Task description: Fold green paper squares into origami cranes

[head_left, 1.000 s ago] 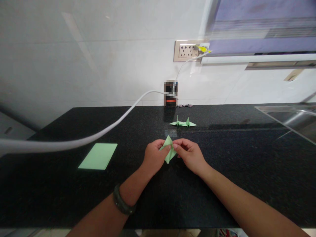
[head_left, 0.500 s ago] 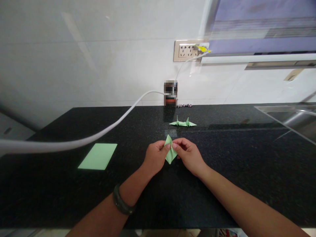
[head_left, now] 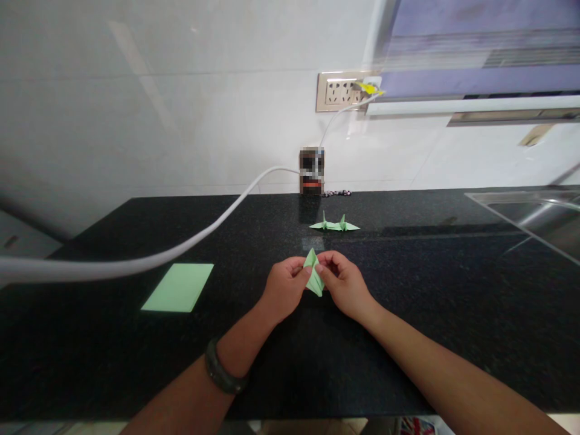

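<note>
A small piece of folded green paper, roughly diamond-shaped with creases down its middle, is held up between both hands over the dark counter. My left hand pinches its left side, thumb on the front face. On the other side my right hand grips the right edge between thumb and fingers. The fingertips behind the paper are partly hidden. Just beyond the hands, two green paper cranes stand side by side. To the left lies a stack of green paper sheets, flat on the counter.
A white cable arcs across the left to a pixelated device against the wall. Beside that lies a small beaded string. A wall socket holds a plug. At the right is a metal sink; the black counter ends near me.
The folded paper has turned slightly in my fingers, its lower tip swinging to the right. Both hands keep their pinch; the view has shifted a little.
</note>
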Demonstrator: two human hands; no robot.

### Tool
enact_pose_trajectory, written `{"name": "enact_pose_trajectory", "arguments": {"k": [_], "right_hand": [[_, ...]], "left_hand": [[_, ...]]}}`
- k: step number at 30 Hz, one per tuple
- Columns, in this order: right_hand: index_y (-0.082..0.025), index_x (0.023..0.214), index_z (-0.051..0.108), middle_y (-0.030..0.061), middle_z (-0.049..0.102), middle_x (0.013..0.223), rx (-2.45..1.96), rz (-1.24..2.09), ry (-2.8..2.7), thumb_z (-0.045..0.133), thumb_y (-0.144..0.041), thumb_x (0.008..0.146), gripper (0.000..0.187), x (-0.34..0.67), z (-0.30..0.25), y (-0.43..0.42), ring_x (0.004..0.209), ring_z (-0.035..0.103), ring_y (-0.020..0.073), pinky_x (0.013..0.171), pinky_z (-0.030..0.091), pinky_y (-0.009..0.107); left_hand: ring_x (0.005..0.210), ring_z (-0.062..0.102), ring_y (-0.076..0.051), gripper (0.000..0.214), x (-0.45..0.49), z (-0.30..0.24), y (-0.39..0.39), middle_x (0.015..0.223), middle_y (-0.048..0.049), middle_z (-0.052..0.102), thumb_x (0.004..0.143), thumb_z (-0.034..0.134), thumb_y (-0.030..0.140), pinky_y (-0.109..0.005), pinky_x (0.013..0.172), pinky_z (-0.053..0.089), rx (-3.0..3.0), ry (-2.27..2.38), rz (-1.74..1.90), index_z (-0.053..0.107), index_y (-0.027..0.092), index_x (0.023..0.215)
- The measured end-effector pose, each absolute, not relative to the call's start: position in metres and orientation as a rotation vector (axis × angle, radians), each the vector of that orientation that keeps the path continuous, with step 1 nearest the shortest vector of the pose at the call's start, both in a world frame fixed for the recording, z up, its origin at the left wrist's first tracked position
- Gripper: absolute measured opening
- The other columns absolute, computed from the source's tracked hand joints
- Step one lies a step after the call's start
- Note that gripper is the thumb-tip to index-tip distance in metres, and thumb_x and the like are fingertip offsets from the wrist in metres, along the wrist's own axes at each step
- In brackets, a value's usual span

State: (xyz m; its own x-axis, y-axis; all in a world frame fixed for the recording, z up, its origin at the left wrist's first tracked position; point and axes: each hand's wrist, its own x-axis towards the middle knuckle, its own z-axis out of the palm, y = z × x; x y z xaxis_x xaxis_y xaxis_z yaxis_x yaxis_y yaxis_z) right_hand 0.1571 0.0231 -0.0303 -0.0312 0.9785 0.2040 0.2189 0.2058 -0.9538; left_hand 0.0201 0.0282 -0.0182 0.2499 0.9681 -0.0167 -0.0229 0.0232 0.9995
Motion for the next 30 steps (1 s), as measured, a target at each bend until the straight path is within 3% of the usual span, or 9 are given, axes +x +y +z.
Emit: {"name": "enact_pose_trajectory", "arguments": {"k": [8,22,30], "right_hand": [[-0.018,0.083,0.058,0.0029,0.06,0.075,-1.251,0.833,-1.479,0.05,-0.024,0.076,0.013,0.158,-0.031,0.024,0.066,0.053,0.0143,0.06,0.043,0.027],[-0.019,0.081,0.059,0.0028,0.056,0.074,-1.197,0.789,-1.571,0.052,-0.027,0.077,0.012,0.16,-0.025,0.022,0.068,0.051,0.0145,0.062,0.042,0.027],[-0.018,0.078,0.059,0.0009,0.056,0.07,-1.089,1.042,-1.575,0.055,-0.028,0.075,0.011,0.165,-0.024,0.028,0.064,0.05,0.0122,0.061,0.042,0.026]], "left_hand": [[0.066,0.061,-0.015,0.026,0.021,-0.018,0.027,0.074,-0.0036,0.066,0.069,0.059,0.022,-0.027,0.064,0.048,1.19,0.974,0.974,0.061,0.014,0.093],[0.058,0.055,-0.012,0.023,0.018,-0.015,0.029,0.065,-0.0016,0.062,0.069,0.059,0.033,-0.024,0.055,0.042,1.224,1.03,0.953,0.06,0.012,0.079],[0.054,0.05,-0.01,0.025,0.017,-0.017,0.029,0.063,-0.0005,0.058,0.072,0.054,0.037,-0.021,0.049,0.037,1.433,1.104,0.855,0.06,0.013,0.075]]}}
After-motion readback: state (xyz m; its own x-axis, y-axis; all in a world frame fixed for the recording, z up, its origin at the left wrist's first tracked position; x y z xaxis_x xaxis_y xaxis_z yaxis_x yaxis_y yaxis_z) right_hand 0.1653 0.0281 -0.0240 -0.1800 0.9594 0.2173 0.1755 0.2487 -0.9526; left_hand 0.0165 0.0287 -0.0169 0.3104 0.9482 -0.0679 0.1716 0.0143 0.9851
